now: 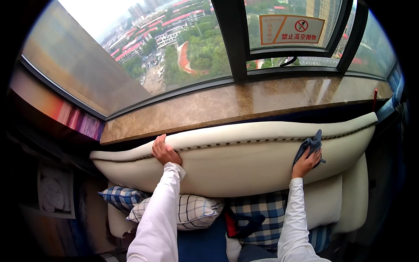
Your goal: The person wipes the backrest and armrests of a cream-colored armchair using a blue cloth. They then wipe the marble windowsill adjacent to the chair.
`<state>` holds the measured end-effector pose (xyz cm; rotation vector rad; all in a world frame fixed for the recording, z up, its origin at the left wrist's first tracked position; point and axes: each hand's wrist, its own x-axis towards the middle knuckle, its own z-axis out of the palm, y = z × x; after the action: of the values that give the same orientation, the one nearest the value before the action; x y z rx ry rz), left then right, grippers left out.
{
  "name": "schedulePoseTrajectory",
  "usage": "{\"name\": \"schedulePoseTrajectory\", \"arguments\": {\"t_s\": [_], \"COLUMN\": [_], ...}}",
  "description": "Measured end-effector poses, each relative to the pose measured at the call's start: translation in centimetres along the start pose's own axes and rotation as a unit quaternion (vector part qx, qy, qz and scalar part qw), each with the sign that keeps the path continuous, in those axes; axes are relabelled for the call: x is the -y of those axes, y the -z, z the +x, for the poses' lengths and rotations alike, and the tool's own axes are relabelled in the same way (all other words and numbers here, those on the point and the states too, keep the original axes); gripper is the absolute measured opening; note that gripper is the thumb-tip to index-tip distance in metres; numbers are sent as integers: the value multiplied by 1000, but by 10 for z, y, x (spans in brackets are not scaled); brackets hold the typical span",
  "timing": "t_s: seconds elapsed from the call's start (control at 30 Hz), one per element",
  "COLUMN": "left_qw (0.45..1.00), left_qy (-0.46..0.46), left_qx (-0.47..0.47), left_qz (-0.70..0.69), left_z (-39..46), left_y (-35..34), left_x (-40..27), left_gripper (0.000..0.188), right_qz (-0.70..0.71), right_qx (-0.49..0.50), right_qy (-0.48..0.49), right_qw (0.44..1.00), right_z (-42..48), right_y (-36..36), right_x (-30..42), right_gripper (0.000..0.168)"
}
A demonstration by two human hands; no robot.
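A cream upholstered sofa backrest (pixel 229 163) with a curved top and a row of dark nailheads stretches across the view. My left hand (pixel 166 151) grips its top edge left of the middle, fingers bent over the rim. On the right, my right hand (pixel 306 162) holds a grey-blue cloth (pixel 308 147) against the backrest by the nailhead row. The palm and part of the cloth are hidden by the fingers and the back of the hand.
Behind the backrest runs a brown marble windowsill (pixel 196 109) under dark-framed windows. Plaid cushions (pixel 199 211) lie on the seat below, with a checked blue one (pixel 262 216) near a dark strap. A framed picture (pixel 55 193) is at the left.
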<state>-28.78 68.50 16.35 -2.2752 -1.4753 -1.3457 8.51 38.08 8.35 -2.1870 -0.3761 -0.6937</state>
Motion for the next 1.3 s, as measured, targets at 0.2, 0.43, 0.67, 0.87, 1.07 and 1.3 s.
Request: {"name": "schedulePoseTrajectory", "arguments": {"t_s": [0.2,0.43,0.67,0.87,1.07,1.3], "left_qw": [1000,1000,999,1000,1000,1000], "left_qy": [-7,-10,-34,1,-1,-7], "left_qx": [2,-3,-22,0,-5,-16], "left_qz": [-1,10,-3,-22,-17,-5], "left_z": [-2,0,-1,-1,-3,1], "left_y": [1,-2,-10,5,6,-1], "left_x": [4,4,24,1,8,0], "left_gripper": [42,42,41,43,43,41], "right_qz": [-7,163,293,246,261,207], "right_qx": [7,260,332,193,196,424], "right_qy": [0,232,511,366,274,328], "right_qw": [1000,923,737,877,905,819], "right_z": [-34,-168,-134,-45,-73,-100], "right_y": [-9,12,6,6,-1,-40], "right_x": [45,222,249,186,246,362], "right_gripper": [47,69,58,57,60,23]}}
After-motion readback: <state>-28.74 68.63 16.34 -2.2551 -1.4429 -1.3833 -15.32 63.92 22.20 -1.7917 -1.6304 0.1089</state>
